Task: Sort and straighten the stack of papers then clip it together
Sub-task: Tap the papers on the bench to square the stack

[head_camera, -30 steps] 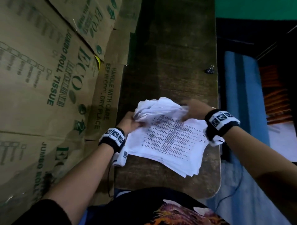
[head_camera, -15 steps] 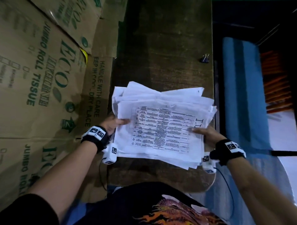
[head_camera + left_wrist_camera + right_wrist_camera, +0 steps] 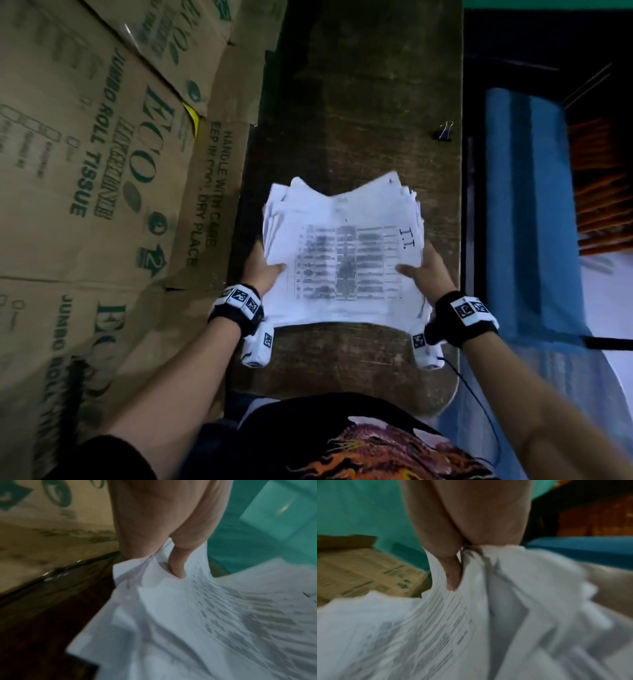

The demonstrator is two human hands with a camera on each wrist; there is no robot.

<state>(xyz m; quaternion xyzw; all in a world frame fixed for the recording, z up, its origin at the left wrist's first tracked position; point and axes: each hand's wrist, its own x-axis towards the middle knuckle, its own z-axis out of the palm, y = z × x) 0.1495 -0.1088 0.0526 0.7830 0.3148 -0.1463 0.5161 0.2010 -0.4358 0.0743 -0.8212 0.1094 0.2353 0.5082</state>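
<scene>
A loose stack of white printed papers [image 3: 342, 253] is held up over the dark wooden table [image 3: 359, 102], its edges uneven and its middle sagging. My left hand [image 3: 263, 270] grips the stack's left side, thumb on top [image 3: 176, 563] and fingers hidden beneath the papers [image 3: 188, 622]. My right hand [image 3: 424, 270] grips the right side the same way, its thumb [image 3: 452, 573] pressed into the sheets [image 3: 471, 628]. A small black binder clip [image 3: 444, 132] lies on the table near its right edge, well beyond the papers.
Flattened cardboard boxes [image 3: 102, 171] printed with green lettering stand along the table's left side. To the right of the table a blue mat [image 3: 527, 205] covers the floor, with orange slats [image 3: 603, 192] past it. The table's near edge [image 3: 342, 394] is rounded.
Both hands moved from the far end of the messy pile to its sides, gathered the sheets and lifted them into a narrower, more bunched stack. The clip has not moved.
</scene>
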